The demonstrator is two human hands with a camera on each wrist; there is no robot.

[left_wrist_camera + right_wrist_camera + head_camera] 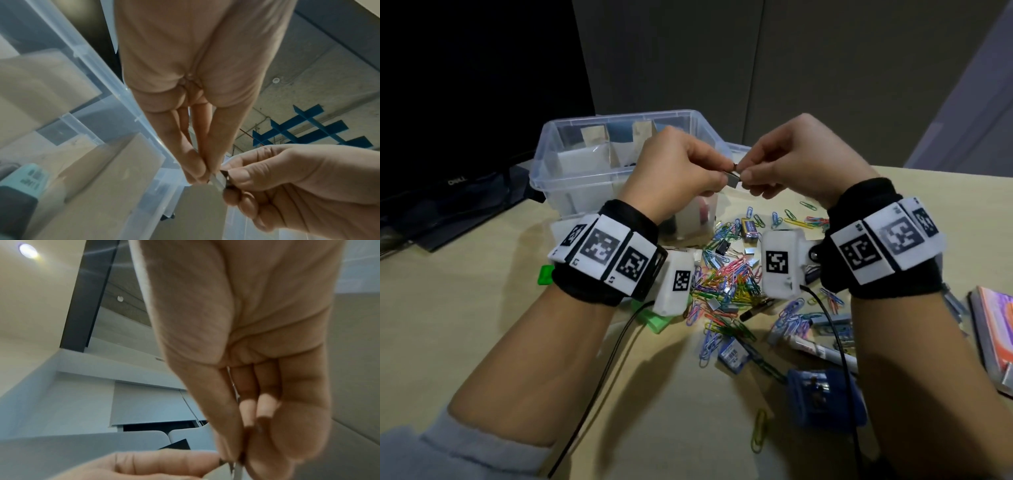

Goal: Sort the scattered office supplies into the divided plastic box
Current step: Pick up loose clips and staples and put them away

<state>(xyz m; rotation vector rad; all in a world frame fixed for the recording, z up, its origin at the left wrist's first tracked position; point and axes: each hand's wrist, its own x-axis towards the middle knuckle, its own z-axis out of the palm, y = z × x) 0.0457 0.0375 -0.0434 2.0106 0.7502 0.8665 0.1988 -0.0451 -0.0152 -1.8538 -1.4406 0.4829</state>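
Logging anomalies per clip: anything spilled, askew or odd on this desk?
Coloured paper clips lie spilled in a loose heap on the table beside the plastic box, as the sorting task expects. Both hands pinch one small metal piece above it. Nothing looks damaged.

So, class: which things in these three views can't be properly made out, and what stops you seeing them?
- Small dark item: head view, mostly covered by left hand and right hand pinching it; kind unclear.
- Plastic box compartments: contents hidden behind hands.
- Book: cut off by the right edge.
- Right wrist view: fingertips blurred.
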